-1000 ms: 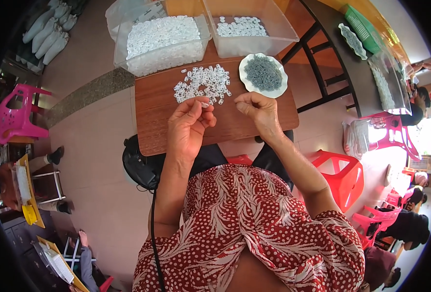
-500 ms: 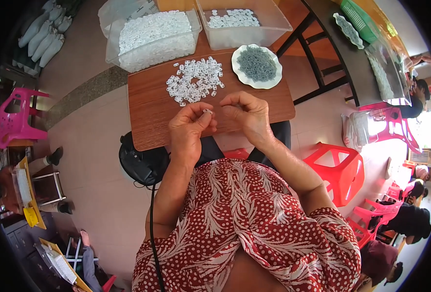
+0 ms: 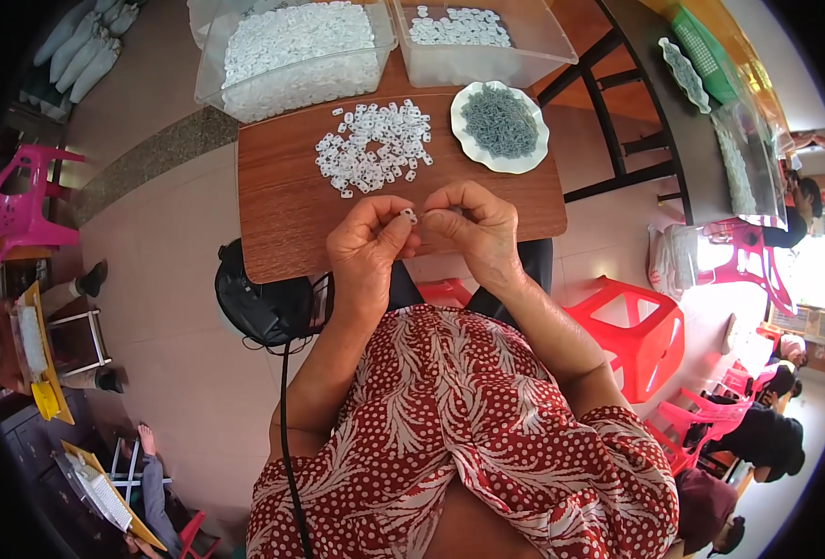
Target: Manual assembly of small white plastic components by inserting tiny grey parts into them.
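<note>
Bare worktop (image 3: 282, 210) lies open left of the hands. Ahead, a heap of white pieces (image 3: 373, 146) and a grey-filled dish (image 3: 499, 126) block; two clear tubs (image 3: 291, 51) wall the far edge.

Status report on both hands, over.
Left hand and right hand pinching one small white piece together. Loose white pieces ahead on board. Nothing in the way.

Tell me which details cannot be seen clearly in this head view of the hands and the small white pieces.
- Small white plastic piece pinched at the left hand: too small to tell its shape.
- Right hand: curled fingers hide whatever it grips.
- Grey bits on the white scalloped plate: too small to identify.
- Two clear plastic bins: cut off by the top edge.
- Front edge of the brown wooden board: partly hidden by both hands.
</note>
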`<state>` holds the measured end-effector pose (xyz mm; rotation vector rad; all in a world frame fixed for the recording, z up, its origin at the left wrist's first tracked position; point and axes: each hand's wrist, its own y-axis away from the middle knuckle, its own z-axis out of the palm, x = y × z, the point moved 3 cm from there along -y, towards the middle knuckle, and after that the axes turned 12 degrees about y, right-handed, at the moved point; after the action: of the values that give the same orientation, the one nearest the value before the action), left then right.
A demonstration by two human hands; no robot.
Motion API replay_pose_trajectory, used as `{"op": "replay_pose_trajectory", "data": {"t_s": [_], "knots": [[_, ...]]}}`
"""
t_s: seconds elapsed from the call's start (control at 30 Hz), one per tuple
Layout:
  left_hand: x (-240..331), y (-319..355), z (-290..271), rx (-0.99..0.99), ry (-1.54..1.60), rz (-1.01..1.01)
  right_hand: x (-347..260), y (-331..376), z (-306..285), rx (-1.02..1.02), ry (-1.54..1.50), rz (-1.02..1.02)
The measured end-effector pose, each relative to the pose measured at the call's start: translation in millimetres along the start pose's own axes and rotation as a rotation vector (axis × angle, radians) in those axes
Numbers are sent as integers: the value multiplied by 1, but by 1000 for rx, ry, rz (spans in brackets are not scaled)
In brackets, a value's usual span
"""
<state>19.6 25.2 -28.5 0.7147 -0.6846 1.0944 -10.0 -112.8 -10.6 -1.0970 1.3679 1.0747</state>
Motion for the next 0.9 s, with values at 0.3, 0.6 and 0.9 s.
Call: {"op": "replay_pose_trajectory", "data": {"t_s": [0.3,0.6,0.9], "knots": [[0,0,5,-27,-84,33,6,-2,0,60,256,-112],[-2,3,4,-46,-201,127,1,0,9,77,349,-235],[-14,2,-4,2,-265,198,0,-1,10,152,627,-530]]}}
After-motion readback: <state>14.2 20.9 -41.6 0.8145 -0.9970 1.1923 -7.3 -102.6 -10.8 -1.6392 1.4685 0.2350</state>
